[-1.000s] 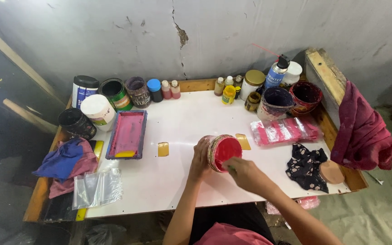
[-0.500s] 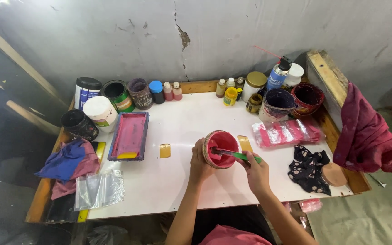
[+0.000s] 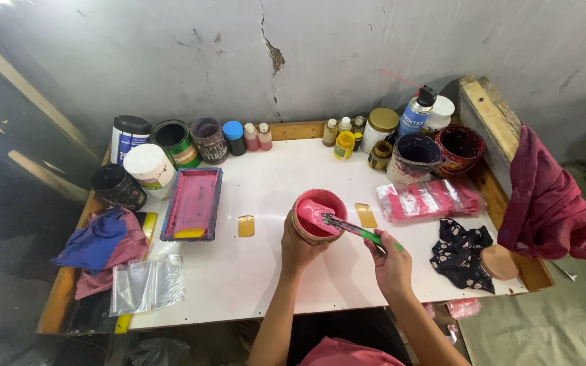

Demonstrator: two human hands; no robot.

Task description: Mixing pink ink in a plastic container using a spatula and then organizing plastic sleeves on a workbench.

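My left hand [image 3: 298, 249] grips the side of a small round tub [image 3: 319, 215] of red-pink paint, which stands near the middle of the white table [image 3: 266, 271]. My right hand [image 3: 389, 261] holds a green-handled stirring tool [image 3: 354, 229]. The tool's paint-covered tip rests inside the tub. Two yellow tape pieces [image 3: 246, 226] lie on the tabletop beside the tub.
A pink-stained tray [image 3: 193, 203] lies to the left, with paint cans [image 3: 174, 142] and small bottles [image 3: 258, 136] along the back wall. A purple bucket [image 3: 414, 156], a red bowl [image 3: 460, 147], pink plastic packets [image 3: 428, 199], a black floral cloth [image 3: 461, 253] and a maroon rag [image 3: 544, 203] sit on the right. Blue and pink rags [image 3: 100, 244] and a clear bag [image 3: 147, 285] lie at the left.
The tub went from tilted toward me to upright on the table. My right hand drew back to the right and now holds the green tool with its tip in the paint.
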